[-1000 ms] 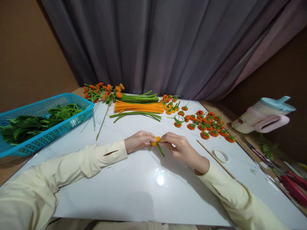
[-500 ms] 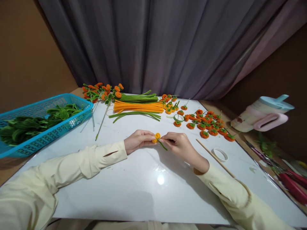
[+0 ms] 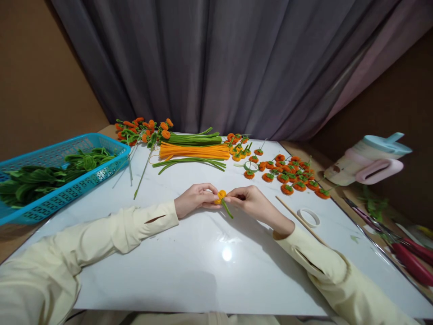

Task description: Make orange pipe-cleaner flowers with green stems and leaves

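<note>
Over the middle of the white table, a small yellow fuzzy flower with a green stem is pinched between both hands. My left hand grips its left side with thumb and fingers. From the right, my right hand pinches its edge, fingertips close to those of the left. The green stem hangs down toward the lower right. Behind the hands lie orange strips, green strips and a few loose green ones.
A blue basket of green leaves stands at left. Orange flowers lie at back right, near a tape roll and a wooden stick. A tumbler and red-handled pliers are at far right.
The yellow flower has turned a little between my fingers, and its stem now points more downward. My right hand has shifted slightly to the left.
</note>
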Tool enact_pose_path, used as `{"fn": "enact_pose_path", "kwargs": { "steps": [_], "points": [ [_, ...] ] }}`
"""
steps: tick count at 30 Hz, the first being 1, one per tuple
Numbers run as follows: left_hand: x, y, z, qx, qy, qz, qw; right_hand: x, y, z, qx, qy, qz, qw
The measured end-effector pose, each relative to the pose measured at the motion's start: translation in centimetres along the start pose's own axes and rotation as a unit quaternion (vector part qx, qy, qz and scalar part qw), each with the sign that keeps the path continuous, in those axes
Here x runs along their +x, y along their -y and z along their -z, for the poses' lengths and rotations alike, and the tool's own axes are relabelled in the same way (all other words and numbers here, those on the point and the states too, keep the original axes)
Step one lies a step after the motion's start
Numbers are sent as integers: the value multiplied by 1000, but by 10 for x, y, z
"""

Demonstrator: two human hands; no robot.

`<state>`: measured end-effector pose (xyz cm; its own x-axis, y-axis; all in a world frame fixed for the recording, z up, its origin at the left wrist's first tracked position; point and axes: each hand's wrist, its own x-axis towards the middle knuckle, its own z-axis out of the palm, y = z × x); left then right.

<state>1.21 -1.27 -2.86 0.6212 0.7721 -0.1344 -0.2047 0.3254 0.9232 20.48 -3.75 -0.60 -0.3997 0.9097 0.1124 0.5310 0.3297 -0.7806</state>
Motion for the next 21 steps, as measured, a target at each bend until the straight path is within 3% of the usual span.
{"fn": "enact_pose_path", "kwargs": {
  "steps": [7, 11, 15, 21],
  "points": [
    [-2, -4, -3, 12, -6, 26, 1000, -2, 3, -3, -40, -20, 38, 998],
    [-1, -5, -2, 8, -12, 34, 999, -5, 1, -6, -100, -68, 122, 985],
    [1, -6, 2, -21, 4, 31, 999, -7, -4, -7, -215, -95, 219, 947],
    [0, -8, 3, -23, 1, 51, 998, -9, -4, -4, -380, -89, 297, 871]
  ]
}}
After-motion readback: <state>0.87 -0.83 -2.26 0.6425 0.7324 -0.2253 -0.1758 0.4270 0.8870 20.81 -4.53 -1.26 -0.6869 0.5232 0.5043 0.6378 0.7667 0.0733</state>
